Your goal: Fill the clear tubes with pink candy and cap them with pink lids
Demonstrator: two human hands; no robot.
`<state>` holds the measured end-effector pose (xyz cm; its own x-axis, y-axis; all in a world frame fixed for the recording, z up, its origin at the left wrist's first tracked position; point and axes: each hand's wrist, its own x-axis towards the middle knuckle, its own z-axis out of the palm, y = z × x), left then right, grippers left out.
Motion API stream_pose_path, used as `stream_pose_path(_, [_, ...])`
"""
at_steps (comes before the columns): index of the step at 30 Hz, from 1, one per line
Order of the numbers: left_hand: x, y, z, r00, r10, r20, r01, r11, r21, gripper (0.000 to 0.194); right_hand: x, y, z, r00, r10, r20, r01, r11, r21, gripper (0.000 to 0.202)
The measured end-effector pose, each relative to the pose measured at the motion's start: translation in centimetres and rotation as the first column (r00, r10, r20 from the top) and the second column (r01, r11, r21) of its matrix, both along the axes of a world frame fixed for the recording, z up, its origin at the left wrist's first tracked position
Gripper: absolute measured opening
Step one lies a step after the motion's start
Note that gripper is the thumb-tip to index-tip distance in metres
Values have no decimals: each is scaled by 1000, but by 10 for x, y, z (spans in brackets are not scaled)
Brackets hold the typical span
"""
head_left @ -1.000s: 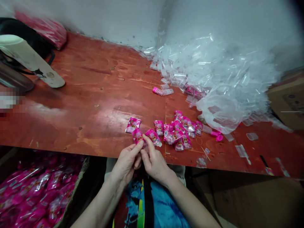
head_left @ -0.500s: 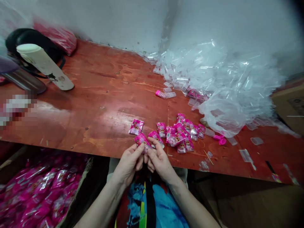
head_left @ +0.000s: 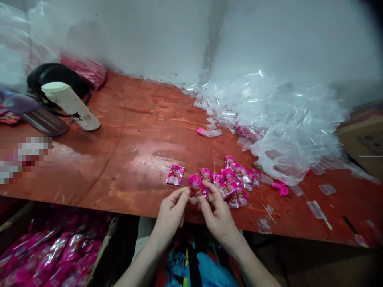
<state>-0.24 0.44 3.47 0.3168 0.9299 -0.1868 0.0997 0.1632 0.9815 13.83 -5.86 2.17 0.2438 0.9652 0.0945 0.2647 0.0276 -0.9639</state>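
Near the front edge of the red wooden table point(head_left: 119, 167), my right hand point(head_left: 218, 211) has its fingers closed on a small pink packet point(head_left: 196, 185). My left hand point(head_left: 172, 209) is just left of it, thumb and forefinger pressed together at the packet's lower left corner; whether they grip it is unclear. Another pink packet point(head_left: 175, 175) lies flat behind my left hand. Just right of my right hand is a loose pile of pink packets point(head_left: 239, 175), partly hidden by my fingers.
Clear plastic pieces point(head_left: 275, 107) are heaped at the back right, by a thin plastic bag point(head_left: 281, 155). A white tumbler point(head_left: 72, 105) and a purple-topped bottle point(head_left: 36, 113) lie at the left. Below the table, a box holds many pink packets point(head_left: 56, 251).
The view has tilted, so the table appears lower. My hands have moved right and spread slightly apart. The packet between them is now over by the pile.
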Motion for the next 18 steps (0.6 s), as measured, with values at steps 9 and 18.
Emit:
stream_pose_path(9, [-12,54,-26,497,225,-838,422,781,460,66,68,65,47,676,3,737,10,1000,-13,34])
stream_pose_path(18, [-13,51,-28,415,304,-858,493,717,493,57,100,236,55,278,39,960,165,982,-88,30])
